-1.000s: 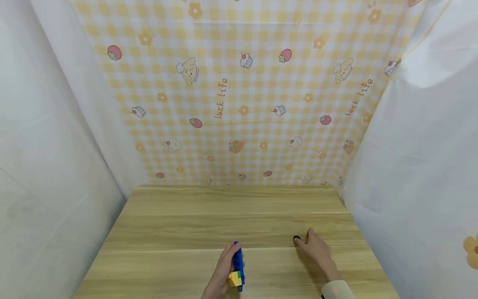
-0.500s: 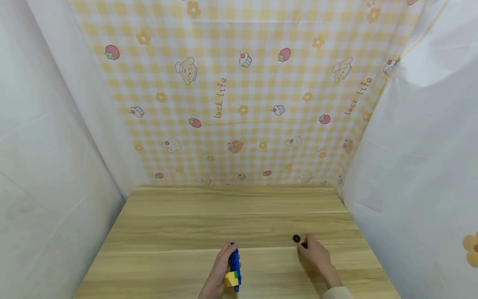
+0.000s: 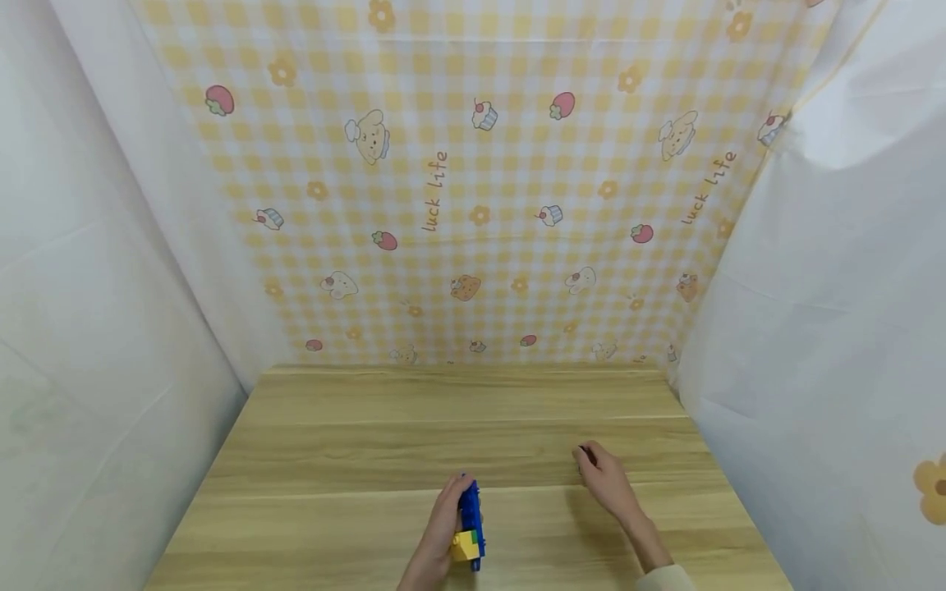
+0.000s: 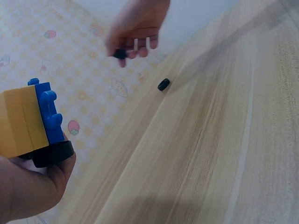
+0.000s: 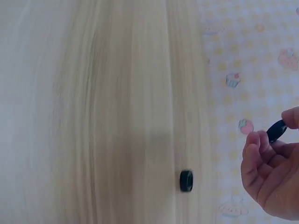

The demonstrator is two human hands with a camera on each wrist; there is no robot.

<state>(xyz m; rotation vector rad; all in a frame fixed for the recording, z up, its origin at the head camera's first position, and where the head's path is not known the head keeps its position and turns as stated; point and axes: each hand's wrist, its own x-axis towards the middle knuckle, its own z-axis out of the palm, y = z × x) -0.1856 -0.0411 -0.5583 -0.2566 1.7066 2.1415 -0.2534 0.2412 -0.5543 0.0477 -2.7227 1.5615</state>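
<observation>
In the head view, my left hand [image 3: 439, 529] grips a toy vehicle built of blocks, with a long blue base [image 3: 470, 509] and a yellow block [image 3: 465, 546] beside a small green piece. A black wheel [image 4: 54, 154] shows on its underside in the left wrist view. Over the table to the right, my right hand [image 3: 609, 486] pinches a small black tyre [image 5: 276, 131] between thumb and fingers. A second black tyre [image 4: 163, 84] stands on its edge on the table below that hand; the hand mostly hides it in the head view.
The wood-grain table [image 3: 355, 443] is bounded by white sheets [image 3: 126, 328] at left and right. A yellow checked cloth [image 3: 480, 180] with printed cartoons hangs behind its far edge.
My right hand first touched the tyre spot, drew back with one tyre, leaving another on the table, and has now risen forward and left with its tyre. The left hand has barely moved.
</observation>
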